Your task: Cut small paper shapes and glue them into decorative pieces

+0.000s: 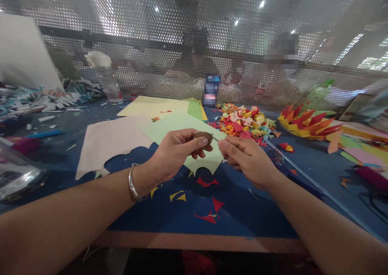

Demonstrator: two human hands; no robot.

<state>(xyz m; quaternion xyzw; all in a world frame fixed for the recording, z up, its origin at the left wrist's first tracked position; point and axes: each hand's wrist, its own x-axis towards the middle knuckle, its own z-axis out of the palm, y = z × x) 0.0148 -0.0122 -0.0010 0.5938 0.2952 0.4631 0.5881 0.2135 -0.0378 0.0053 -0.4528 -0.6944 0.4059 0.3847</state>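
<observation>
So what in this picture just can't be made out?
- Small brown thing in the left hand, head view: the fingers cover most of it, so its kind is unclear.
- Thin sliver by the right hand: too small to identify.
- People behind the perforated screen: blurred by the mesh.
- Clear container: cut off by the left edge.

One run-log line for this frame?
left hand: pinches small brown piece | right hand: fingertips at thin wire | below: light green paper, blue table
</observation>
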